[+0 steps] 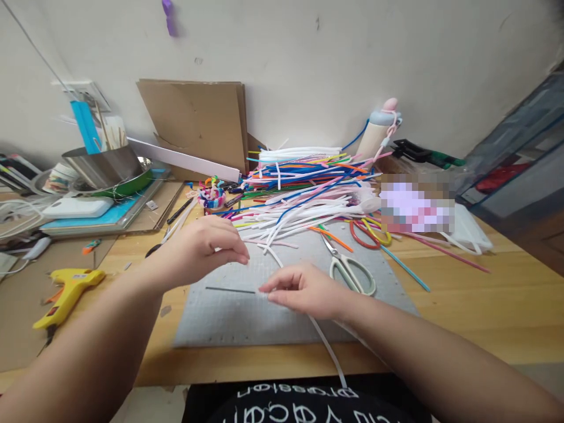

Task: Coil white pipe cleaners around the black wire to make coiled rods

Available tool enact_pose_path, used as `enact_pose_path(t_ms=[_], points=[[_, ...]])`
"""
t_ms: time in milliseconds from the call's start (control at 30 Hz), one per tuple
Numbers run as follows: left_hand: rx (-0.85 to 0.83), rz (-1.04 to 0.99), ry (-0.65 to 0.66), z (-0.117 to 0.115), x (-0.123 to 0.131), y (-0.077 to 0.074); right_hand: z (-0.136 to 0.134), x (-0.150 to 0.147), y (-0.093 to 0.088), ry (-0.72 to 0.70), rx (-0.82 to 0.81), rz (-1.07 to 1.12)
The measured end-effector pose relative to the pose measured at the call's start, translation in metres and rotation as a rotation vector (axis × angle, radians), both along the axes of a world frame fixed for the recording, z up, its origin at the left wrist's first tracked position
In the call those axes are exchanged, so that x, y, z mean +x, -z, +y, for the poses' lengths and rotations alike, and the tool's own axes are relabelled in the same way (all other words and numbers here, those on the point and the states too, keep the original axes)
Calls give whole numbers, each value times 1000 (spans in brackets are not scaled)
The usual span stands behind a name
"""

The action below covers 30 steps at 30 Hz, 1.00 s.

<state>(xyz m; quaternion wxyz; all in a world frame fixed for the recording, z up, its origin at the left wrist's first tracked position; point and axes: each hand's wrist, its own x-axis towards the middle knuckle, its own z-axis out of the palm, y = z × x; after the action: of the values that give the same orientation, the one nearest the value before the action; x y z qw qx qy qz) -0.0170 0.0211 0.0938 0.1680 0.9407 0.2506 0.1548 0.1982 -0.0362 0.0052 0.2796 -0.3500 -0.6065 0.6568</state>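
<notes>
A thin dark rod (229,289) extends leftward from my right hand (304,288). That hand is closed in a pinch at the rod's right end, where fuzzy white material, apparently pipe cleaner, surrounds it. Up and to the left, my left hand (218,249) hovers over the grey cutting mat (211,329) with thumb and fingertips drawn together. Whatever it may pinch is too fine to see. A long white pipe cleaner (328,346) runs from beneath my right hand down over the table's front edge. Scissors (352,273) with pale green handles lie just beyond my right hand.
Many coloured pipe cleaners (308,182) are heaped behind the mat. A yellow glue gun (68,294) lies at the left. Behind it stand a metal pot (103,167) and stacked boards. Cardboard (198,123) and a bottle (374,138) stand near the wall.
</notes>
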Motion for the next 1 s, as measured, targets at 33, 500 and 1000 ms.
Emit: enact_pose_path(t_ms=[33,500,1000], points=[[-80,-34,-13,5,-1,6,-2,0,-2,-49,-78,77],[121,163,-61,-39,29,50,11,1,2,437,-127,182],[-368,-104,-193,21,12,40,1,1,-6,82,-222,300]])
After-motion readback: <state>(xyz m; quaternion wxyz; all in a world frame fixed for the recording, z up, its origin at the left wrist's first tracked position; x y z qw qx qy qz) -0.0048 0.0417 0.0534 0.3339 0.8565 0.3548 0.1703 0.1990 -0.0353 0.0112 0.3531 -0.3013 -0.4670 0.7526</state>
